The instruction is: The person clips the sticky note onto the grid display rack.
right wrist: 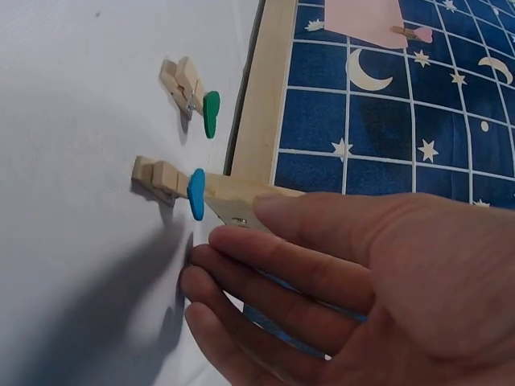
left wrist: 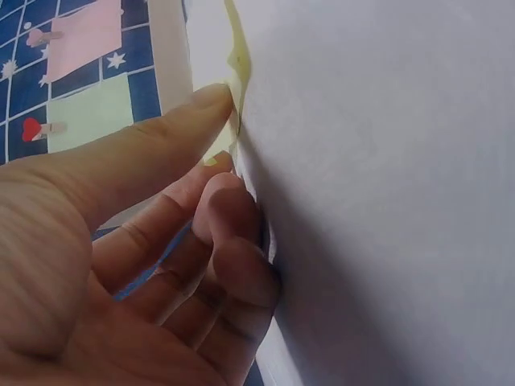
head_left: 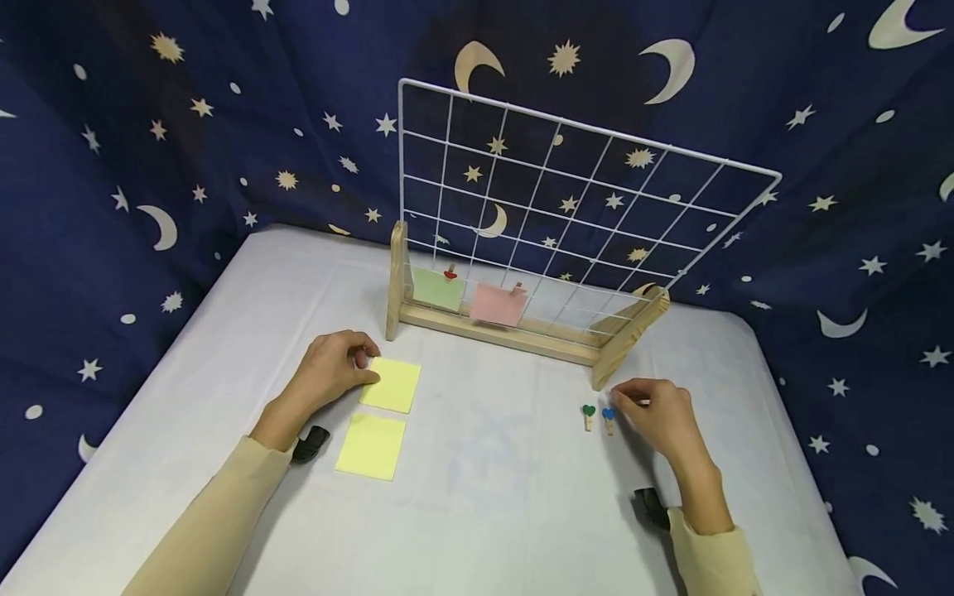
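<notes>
My left hand (head_left: 335,362) pinches the left edge of a square yellow sticky note (head_left: 395,383) on the table. In the left wrist view, the thumb lies on the yellow paper (left wrist: 239,60), with the index fingertip by its corner. A second yellow sticky note (head_left: 371,447) lies just nearer the front. On the right, my right hand (head_left: 659,410) hovers by a small wooden clothespin with a blue heart (right wrist: 195,193), fingers loosely bent and holding nothing. Beside that clip is another wooden clothespin with a green heart (right wrist: 211,114).
A white wire grid (head_left: 581,194) stands upright in a wooden base (head_left: 499,335) at the back. Clipped low on it are a green note (head_left: 436,290) and a pink note (head_left: 498,306). Behind hangs a dark blue curtain (head_left: 224,149) with stars and moons.
</notes>
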The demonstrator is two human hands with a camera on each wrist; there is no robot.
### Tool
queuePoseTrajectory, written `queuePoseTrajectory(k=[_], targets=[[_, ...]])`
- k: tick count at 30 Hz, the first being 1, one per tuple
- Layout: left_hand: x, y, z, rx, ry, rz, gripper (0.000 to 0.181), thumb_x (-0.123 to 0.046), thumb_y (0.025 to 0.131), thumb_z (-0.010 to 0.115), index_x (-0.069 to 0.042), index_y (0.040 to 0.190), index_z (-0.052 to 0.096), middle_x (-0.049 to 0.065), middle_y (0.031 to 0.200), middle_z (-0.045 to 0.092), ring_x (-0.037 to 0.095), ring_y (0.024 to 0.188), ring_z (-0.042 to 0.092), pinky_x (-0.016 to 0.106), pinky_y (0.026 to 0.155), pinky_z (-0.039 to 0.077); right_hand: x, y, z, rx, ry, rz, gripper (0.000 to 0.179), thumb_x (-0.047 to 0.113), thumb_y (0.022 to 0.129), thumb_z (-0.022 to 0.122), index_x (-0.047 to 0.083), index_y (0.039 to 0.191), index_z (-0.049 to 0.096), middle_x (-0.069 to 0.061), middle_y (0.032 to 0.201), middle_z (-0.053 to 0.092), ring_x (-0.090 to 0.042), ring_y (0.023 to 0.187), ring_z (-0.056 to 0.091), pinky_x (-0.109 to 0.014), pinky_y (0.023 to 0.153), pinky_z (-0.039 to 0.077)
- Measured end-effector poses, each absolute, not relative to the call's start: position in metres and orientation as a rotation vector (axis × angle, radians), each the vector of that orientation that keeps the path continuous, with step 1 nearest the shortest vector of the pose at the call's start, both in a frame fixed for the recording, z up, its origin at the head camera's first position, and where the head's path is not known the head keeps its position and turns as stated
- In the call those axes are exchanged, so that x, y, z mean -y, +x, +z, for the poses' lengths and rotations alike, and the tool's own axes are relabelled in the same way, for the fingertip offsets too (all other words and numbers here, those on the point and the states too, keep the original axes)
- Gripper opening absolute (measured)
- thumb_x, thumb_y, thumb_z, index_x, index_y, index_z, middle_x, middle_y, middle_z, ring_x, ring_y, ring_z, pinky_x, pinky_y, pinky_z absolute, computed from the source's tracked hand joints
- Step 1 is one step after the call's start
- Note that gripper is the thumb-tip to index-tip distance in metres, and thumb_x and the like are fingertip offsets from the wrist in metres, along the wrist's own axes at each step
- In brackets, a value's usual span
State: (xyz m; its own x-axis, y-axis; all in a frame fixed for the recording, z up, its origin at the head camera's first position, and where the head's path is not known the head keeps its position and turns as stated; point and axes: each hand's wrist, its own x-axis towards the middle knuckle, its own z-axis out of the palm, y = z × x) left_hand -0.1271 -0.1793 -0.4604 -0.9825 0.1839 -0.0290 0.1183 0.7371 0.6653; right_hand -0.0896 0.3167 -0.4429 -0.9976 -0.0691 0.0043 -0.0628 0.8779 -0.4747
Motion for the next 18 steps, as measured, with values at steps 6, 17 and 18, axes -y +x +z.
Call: queuePoseTrajectory(k=[6,17,18], targets=[[0.178,-0.125,-0.467,-2.813,0.274,1.105,0.022,-0.007,0.076,0.092,-0.010,0.088,0.073,0.000,0.076,0.065,0.015,0.067,0.052,0.032,0.069,0.040,-0.324,-0.080,-0.446,-2.978,-0.067,-0.746,0.015,0.017,0.098,0.073,0.008,0.105,0.083,-0.009,0.102,0.081,-0.036,0.098,0.076,-0.052,0.084,0.057],[0.179,-0.126,-0.473,-2.866,0.261,1.128,0.010,-0.015,0.087,0.086,-0.013,0.085,0.076,-0.003,0.072,0.066,0.013,0.066,0.055,0.028,0.067,0.041,-0.330,-0.085,-0.440,-2.908,-0.067,-0.760,0.011,0.021,0.092,0.083,0.014,0.101,0.084,-0.003,0.097,0.081,-0.028,0.097,0.074,-0.041,0.082,0.050],[0.179,-0.126,-0.472,-2.868,0.255,1.127,0.010,-0.015,0.087,0.086,-0.013,0.085,0.077,-0.003,0.072,0.066,0.013,0.066,0.055,0.028,0.067,0.041,-0.330,-0.086,-0.440,-2.893,-0.053,-0.768,0.012,0.022,0.092,0.083,0.014,0.100,0.084,-0.002,0.096,0.081,-0.025,0.096,0.073,-0.039,0.081,0.049]])
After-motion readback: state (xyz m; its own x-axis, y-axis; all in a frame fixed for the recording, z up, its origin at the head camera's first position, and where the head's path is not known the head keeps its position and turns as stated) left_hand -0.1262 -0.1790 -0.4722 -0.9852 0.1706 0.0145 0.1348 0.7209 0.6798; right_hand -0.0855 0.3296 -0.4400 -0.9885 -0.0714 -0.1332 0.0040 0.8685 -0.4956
